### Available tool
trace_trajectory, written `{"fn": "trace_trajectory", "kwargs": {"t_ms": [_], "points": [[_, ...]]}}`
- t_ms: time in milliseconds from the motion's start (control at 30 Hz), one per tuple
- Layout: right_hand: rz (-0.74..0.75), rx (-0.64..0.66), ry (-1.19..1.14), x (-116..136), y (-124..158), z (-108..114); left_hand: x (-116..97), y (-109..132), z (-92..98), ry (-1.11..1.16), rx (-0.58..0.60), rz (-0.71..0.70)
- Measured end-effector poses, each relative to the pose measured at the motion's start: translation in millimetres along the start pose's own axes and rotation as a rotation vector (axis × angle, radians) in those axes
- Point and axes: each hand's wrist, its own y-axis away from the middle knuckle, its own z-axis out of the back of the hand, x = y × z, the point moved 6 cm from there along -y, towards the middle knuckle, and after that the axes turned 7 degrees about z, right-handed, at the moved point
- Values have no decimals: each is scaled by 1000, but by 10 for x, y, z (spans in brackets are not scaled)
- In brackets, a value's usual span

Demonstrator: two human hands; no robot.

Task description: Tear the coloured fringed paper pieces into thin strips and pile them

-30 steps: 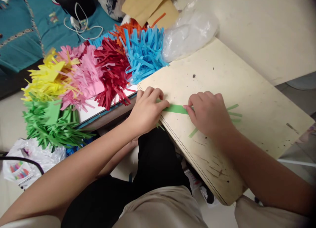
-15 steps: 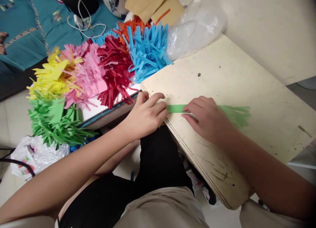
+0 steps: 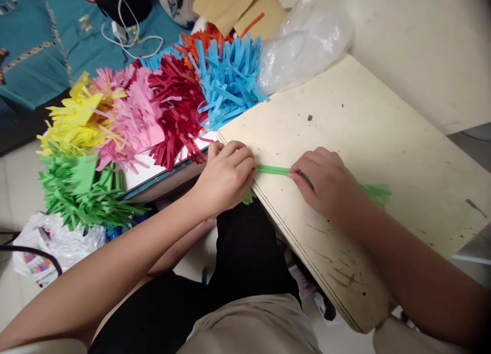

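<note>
Between my two hands stretches a green fringed paper strip [image 3: 273,169], its middle narrow and rolled. Its cut fringe [image 3: 378,193] fans out on the board past my right wrist, and a bit of the other fringe hangs under my left hand. My left hand [image 3: 229,175] is closed on the strip at the board's left edge. With thumb and fingertips pinched together, my right hand [image 3: 322,177] grips the strip farther right. The wooden board [image 3: 345,113] lies under the strip and my right hand. My left fingertips are partly hidden.
Fringed paper bundles lie left of the board: green [image 3: 88,185], yellow [image 3: 76,116], pink [image 3: 134,108], dark red [image 3: 178,106], blue [image 3: 230,78] and orange [image 3: 203,42]. A clear plastic bag [image 3: 303,47] rests at the board's far edge, near brown paper [image 3: 230,6]. A white cable [image 3: 132,42] lies behind.
The green strip's middle has gone from flat and wide to narrow and rolled. My left fingers have curled closed, and my right thumb has closed against the fingers.
</note>
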Motion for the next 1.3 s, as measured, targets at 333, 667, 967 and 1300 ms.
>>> {"fn": "trace_trajectory", "kwargs": {"t_ms": [333, 667, 967, 1300], "points": [[-140, 29, 65, -12, 21, -18, 41, -102, -17, 44, 127, 140], [-180, 29, 56, -2, 25, 22, 142, -183, 13, 181, 188, 199], [-169, 20, 49, -10, 41, 32, 157, -167, 32, 191, 107, 165], [-172, 64, 94, -38, -31, 33, 108, -161, 33, 139, 121, 177]]}}
